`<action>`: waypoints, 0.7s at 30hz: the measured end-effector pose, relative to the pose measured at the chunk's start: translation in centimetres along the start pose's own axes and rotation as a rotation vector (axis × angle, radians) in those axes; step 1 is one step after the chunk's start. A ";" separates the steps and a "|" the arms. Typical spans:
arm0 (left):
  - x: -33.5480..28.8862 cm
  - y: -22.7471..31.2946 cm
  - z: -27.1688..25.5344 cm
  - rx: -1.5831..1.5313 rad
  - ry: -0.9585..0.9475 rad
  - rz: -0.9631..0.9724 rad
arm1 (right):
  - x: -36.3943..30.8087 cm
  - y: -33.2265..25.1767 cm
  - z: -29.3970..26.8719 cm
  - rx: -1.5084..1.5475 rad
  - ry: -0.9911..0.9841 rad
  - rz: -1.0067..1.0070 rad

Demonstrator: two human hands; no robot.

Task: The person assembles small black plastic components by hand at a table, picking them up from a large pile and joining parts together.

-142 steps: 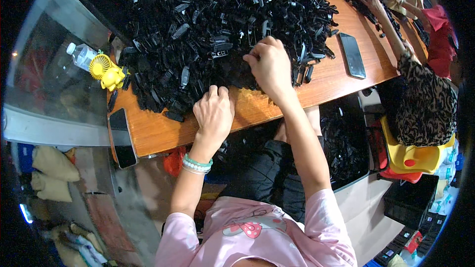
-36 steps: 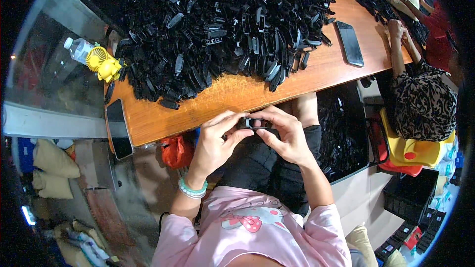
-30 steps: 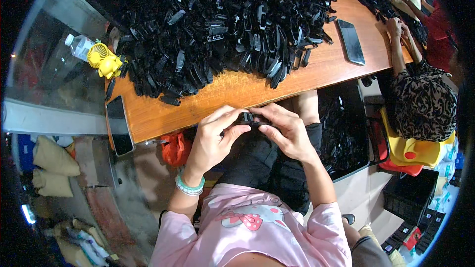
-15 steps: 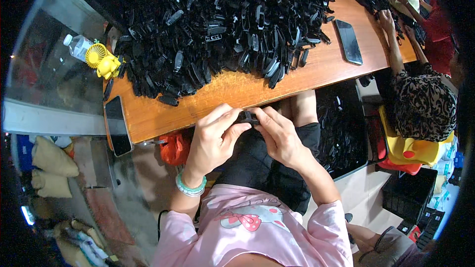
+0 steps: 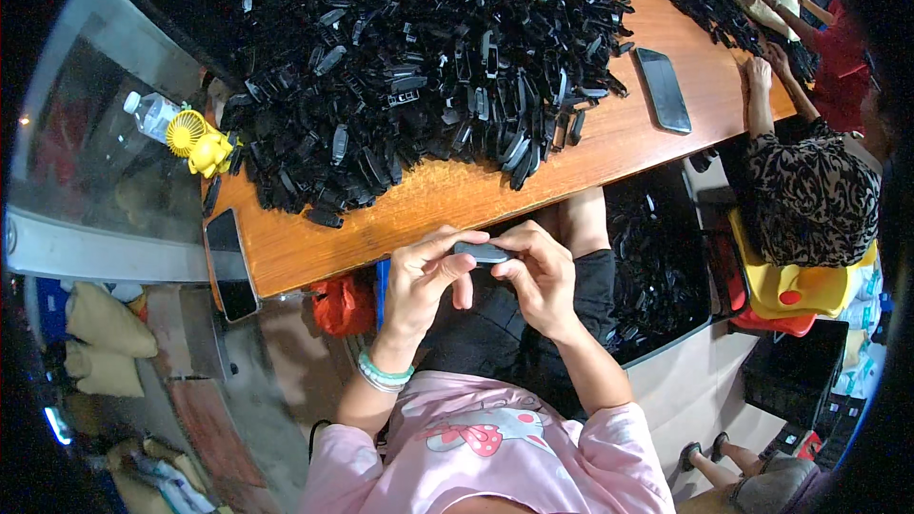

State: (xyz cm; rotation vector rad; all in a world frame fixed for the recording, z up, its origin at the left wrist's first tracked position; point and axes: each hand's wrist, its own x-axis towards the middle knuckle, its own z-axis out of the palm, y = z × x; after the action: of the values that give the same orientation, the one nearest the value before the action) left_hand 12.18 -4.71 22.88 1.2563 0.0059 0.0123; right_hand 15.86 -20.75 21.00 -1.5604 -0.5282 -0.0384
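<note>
A small black oval plastic piece (image 5: 483, 252) is held between both hands, over my lap just off the table's front edge. Its smooth, rounded face shows. My left hand (image 5: 426, 271) pinches its left end with thumb and index finger. At its right end, my right hand (image 5: 541, 276) grips it with thumb and fingertips. Beyond my hands, a big heap of similar black plastic pieces (image 5: 400, 86) covers much of the wooden table (image 5: 419, 195).
Phones lie at the table's left corner (image 5: 231, 266) and right side (image 5: 663, 90). A yellow fan (image 5: 202, 145) and a clear bottle (image 5: 149, 114) stand at the left. A black tray of pieces (image 5: 657, 262) sits right of my legs. Co-workers (image 5: 809, 190) sit at the right.
The piece has turned from its dark, uneven side to its smooth, rounded face. My right hand has shifted slightly. The co-worker's hand at the right has moved lower along the table.
</note>
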 end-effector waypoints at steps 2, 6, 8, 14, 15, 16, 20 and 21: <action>0.2 -0.1 0.0 -0.021 -0.046 -0.042 | 0.0 -0.4 -0.8 0.024 -0.048 0.136; 2.5 -3.0 -2.7 0.677 -0.061 0.256 | 1.8 0.9 -2.2 -0.211 -0.457 0.184; 4.6 -2.5 -1.7 0.796 0.015 0.372 | 2.4 2.2 -3.6 -0.296 -0.305 0.089; 11.1 -3.3 1.7 1.235 0.268 0.488 | 9.1 5.5 -8.2 -0.800 0.397 0.016; 11.5 -3.6 2.0 1.231 0.265 0.491 | 9.7 6.7 -8.8 -0.915 0.411 0.073; 11.7 -3.8 2.0 1.269 0.282 0.519 | 10.2 7.5 -8.8 -1.025 0.419 0.131; 11.6 -4.3 1.9 1.182 0.345 0.558 | 10.4 9.5 -9.0 -1.053 0.464 0.094; 11.4 -4.3 1.7 1.060 0.357 0.553 | 10.1 9.6 -9.3 -0.964 0.498 0.108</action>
State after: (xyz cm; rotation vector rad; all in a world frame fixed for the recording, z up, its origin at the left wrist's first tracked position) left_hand 23.62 -7.51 19.33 2.2607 -0.0300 0.8006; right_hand 30.94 -26.17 16.23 -2.4030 0.0085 -0.6631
